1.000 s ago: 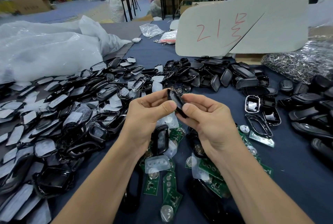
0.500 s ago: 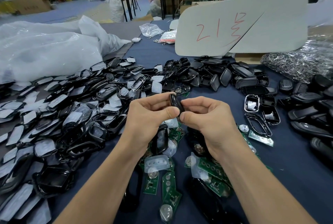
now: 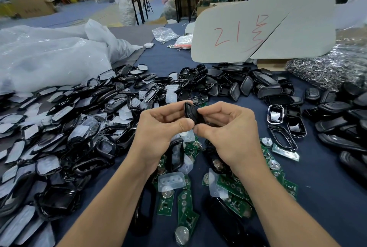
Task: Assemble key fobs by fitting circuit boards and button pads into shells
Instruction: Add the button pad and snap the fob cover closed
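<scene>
Above the worktop (image 3: 317, 197), between both thumbs, the black fob shell (image 3: 191, 112) is being pinched edge-up by the left hand (image 3: 158, 127) and right hand (image 3: 230, 131). It looks light, stiff and glossy-slick, so gripping its rims seems safest.

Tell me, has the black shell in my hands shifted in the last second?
No. The black shell stays put below the white sign, pinched by the left hand and right hand; it has only turned more edge-on.
</scene>
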Demonstrator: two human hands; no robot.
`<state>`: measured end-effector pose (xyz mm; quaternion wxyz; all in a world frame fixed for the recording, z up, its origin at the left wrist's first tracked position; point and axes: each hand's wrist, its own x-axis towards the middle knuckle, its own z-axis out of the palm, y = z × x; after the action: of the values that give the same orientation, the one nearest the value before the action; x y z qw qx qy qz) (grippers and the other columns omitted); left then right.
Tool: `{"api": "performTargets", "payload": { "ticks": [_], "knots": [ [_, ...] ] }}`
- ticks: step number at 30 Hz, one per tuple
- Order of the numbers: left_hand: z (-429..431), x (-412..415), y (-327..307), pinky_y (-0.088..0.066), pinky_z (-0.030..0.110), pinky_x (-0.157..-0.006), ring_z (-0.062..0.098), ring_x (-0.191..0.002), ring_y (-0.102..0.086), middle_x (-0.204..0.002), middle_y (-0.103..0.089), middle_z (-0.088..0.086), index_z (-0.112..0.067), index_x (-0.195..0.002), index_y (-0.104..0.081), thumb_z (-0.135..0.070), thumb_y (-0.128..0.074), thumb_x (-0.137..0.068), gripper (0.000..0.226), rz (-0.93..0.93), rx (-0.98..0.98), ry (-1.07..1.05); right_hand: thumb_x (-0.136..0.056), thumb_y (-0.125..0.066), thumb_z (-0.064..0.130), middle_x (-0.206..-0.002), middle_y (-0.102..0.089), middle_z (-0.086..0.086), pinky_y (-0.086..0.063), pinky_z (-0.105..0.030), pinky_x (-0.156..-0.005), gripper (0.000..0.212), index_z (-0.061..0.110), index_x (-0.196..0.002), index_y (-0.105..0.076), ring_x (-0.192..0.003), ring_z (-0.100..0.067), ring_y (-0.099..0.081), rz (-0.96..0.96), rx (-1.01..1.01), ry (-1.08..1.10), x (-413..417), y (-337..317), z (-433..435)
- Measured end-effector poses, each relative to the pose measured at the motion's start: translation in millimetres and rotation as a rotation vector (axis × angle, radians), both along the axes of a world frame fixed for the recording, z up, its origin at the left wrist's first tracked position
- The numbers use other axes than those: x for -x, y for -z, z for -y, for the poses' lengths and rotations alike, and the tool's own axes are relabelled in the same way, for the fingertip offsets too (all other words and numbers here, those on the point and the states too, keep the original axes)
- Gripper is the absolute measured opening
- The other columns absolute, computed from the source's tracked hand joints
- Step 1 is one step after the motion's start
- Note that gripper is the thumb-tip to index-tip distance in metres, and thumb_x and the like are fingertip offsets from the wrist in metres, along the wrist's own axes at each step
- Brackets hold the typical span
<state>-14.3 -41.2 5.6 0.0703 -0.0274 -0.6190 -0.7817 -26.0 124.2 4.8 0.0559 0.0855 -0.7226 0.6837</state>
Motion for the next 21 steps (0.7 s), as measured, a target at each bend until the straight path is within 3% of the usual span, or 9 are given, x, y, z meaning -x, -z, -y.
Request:
{"api": "performTargets", "payload": {
  "ticks": [2,6,10,21],
  "knots": [
    [-1.3,0.7,0.0,-0.06,0.024,-0.081,0.018,-0.093,-0.078,-0.102,-0.081,0.012,-0.013,-0.106,-0.081,-0.004,-0.08,-0.065,0.042,-0.008,-0.014,-0.003,-0.064,-0.091,-0.004,-0.086,-0.081,0.003,-0.063,-0.034,-0.078,0.035,0.022,-0.085,-0.08,-0.085,-0.015,-0.079,0.038,0.096,-0.018,0.9,1.3,0.4],
    [-5.2,1.0,-0.1,-0.06,0.023,-0.081,0.018,-0.093,-0.078,-0.102,-0.081,0.011,-0.017,-0.1,-0.084,-0.004,-0.081,-0.066,0.036,-0.028,-0.038,-0.014,-0.064,-0.087,-0.014,-0.086,-0.081,-0.007,-0.062,-0.029,-0.074,0.038,0.017,-0.085,-0.081,-0.084,-0.027,-0.078,0.102,0.264,-0.032,1.5,3.4,3.5],
    [-5.9,1.5,-0.7,-0.06,0.024,-0.081,0.02,-0.093,-0.078,-0.102,-0.08,0.013,-0.014,-0.103,-0.083,-0.004,-0.081,-0.068,0.037,-0.031,-0.07,-0.002,-0.068,-0.08,-0.02,-0.089,-0.08,-0.011,-0.059,-0.022,-0.072,0.037,0.009,-0.091,-0.078,-0.082,-0.019,-0.078,0.143,0.4,-0.091,1.7,2.7,5.1],
    [-7.1,2.4,1.0,-0.059,0.031,-0.089,0.026,-0.101,-0.076,-0.108,-0.079,0.018,-0.002,-0.116,-0.076,-0.008,-0.079,-0.072,0.045,-0.012,-0.095,-0.026,-0.075,-0.074,-0.02,-0.085,-0.08,-0.011,-0.059,-0.022,-0.067,0.031,0.007,-0.09,-0.077,-0.076,-0.017,-0.077,0.185,0.521,-0.106,-0.1,1.0,7.5]
  ]
}}
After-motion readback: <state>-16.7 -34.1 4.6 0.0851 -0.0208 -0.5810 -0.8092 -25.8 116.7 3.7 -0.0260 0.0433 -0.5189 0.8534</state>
